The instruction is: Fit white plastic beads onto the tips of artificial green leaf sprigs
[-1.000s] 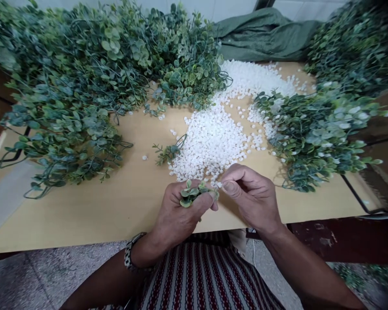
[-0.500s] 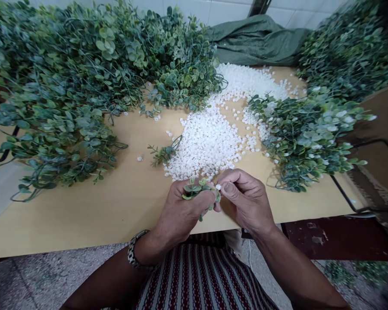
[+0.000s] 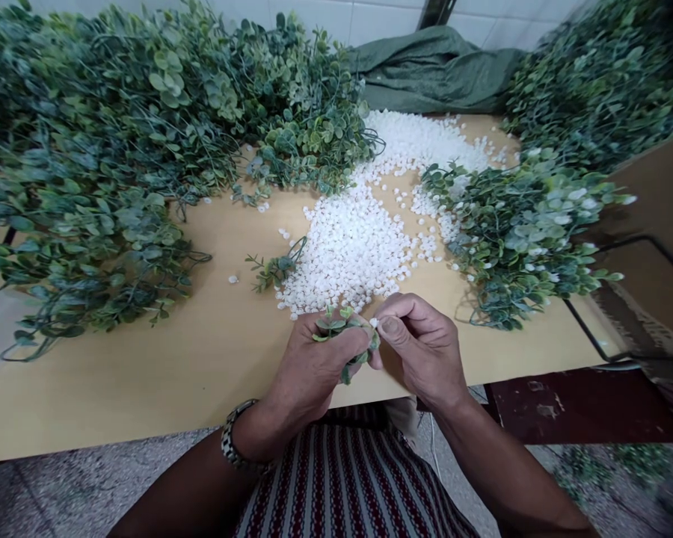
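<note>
My left hand (image 3: 319, 359) is closed round an artificial leaf sprig (image 3: 341, 326), whose green leaves poke out above and below the thumb. Thumb and forefinger of my right hand (image 3: 420, 340) pinch a small white bead-like bud (image 3: 374, 323). The bud is at the right edge of the sprig; whether it sits on a stem tip is hidden by the fingers. Just beyond both hands spreads a pile of the same white buds (image 3: 348, 246). A small loose sprig (image 3: 274, 270) lies at that pile's left side.
Heaps of artificial greenery (image 3: 117, 134) cover the left and back of the wooden table (image 3: 146, 388). To the right lies a bunch with white tips (image 3: 532, 232), near a black metal frame (image 3: 588, 336) and cardboard (image 3: 650, 217). A green cloth sack (image 3: 431, 71) rests against the tiled wall.
The view has shifted slightly, so the table things appear a little further left. Both hands keep their grips, with the bud still held against the sprig's edge.
</note>
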`<state>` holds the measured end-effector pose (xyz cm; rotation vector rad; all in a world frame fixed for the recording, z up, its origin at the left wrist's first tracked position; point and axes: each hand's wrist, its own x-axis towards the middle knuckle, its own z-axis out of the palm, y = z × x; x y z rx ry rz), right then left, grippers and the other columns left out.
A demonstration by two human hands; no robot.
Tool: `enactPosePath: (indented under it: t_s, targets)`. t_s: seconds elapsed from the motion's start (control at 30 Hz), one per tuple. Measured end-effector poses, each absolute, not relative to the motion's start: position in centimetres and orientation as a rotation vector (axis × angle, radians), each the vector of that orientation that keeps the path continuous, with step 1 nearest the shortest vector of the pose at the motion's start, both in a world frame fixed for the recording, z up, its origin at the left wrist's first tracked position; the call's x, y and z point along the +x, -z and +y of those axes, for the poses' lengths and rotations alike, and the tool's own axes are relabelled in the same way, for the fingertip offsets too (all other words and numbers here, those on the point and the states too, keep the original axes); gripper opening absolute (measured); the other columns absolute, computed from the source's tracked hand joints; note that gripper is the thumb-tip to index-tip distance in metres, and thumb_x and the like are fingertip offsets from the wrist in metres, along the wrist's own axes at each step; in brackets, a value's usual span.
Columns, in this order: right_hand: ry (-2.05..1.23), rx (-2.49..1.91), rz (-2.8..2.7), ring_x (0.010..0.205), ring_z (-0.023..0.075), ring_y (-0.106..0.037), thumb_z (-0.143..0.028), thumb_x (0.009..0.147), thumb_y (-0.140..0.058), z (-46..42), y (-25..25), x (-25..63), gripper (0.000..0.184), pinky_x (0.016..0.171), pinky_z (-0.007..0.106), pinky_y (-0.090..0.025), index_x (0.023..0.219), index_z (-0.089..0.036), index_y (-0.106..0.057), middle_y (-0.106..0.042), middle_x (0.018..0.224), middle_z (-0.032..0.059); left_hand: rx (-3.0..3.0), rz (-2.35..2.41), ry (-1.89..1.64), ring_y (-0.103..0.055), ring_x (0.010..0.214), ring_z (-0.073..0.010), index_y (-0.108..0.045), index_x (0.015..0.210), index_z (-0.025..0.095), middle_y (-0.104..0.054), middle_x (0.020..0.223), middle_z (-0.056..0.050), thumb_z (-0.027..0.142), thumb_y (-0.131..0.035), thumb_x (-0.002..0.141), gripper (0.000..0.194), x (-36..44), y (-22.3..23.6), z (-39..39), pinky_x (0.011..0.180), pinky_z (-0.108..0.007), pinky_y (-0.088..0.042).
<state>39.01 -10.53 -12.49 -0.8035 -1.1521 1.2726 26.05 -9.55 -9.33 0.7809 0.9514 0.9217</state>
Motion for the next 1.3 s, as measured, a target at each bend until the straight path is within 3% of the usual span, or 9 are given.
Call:
enactPosePath:
  t_s: [0.4, 0.97, 1.3]
  targets:
    - [-1.043, -0.87, -1.279, 0.045, 0.0059, -0.056, -0.015, 0.089, -0.057, -10.7, 12.2, 39.0, 0.012, 0.048, 0.02, -0.044, 0.079, -0.018, -0.06, -0.056, 0.06, -0.0057, 0.672, 0.955, -0.877, -0.035, 0.036, -0.0043, -0.056, 0.046, 0.016, -0.056, 0.041, 0.002, 0.021, -0.061, 0.06, 0.016, 26.4, 9.3, -9.3, 0.037, -0.02, -0.022]
    - [-1.371, -0.864, -0.97, 0.044, 0.0054, -0.053, -0.029, 0.086, -0.064, -10.5, 13.1, 39.1, 0.015, 0.045, 0.019, -0.043, 0.076, -0.019, -0.058, -0.057, 0.061, -0.0059, 0.732, 0.946, -0.905, -0.032, 0.036, -0.0041, -0.06, 0.047, 0.016, -0.053, 0.041, 0.003, 0.019, -0.058, 0.063, 0.016, 26.6, 9.2, -9.4, 0.038, -0.021, -0.021]
    - [-1.229, -0.872, -1.102, 0.045, 0.0082, -0.054, -0.025, 0.088, -0.06, -10.6, 13.3, 39.1, 0.012, 0.047, 0.021, -0.043, 0.077, -0.02, -0.059, -0.056, 0.055, -0.0053, 0.675, 0.939, -0.877, -0.029, 0.035, -0.0033, -0.058, 0.044, 0.014, -0.051, 0.041, 0.003, 0.017, -0.057, 0.061, 0.017, 26.8, 9.0, -9.3, 0.037, -0.021, -0.018]
